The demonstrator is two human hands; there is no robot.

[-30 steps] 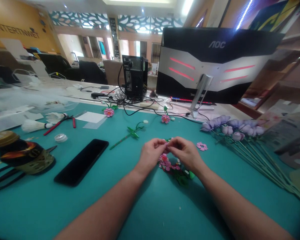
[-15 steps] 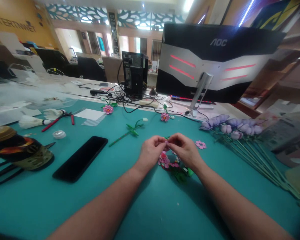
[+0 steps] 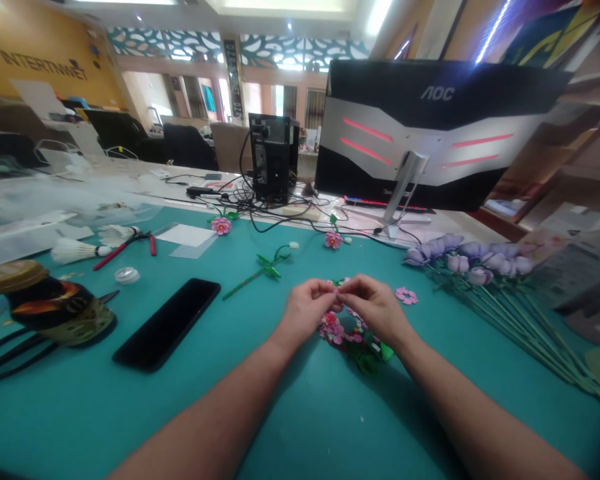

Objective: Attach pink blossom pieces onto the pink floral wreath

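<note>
lone head view, facing forward, down over mat [image 3: 80, 413]

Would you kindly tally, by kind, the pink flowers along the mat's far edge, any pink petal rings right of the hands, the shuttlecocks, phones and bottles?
Pink flowers: 2
Pink petal ring: 1
Shuttlecocks: 2
Phone: 1
Bottle: 1
Total: 7
</note>
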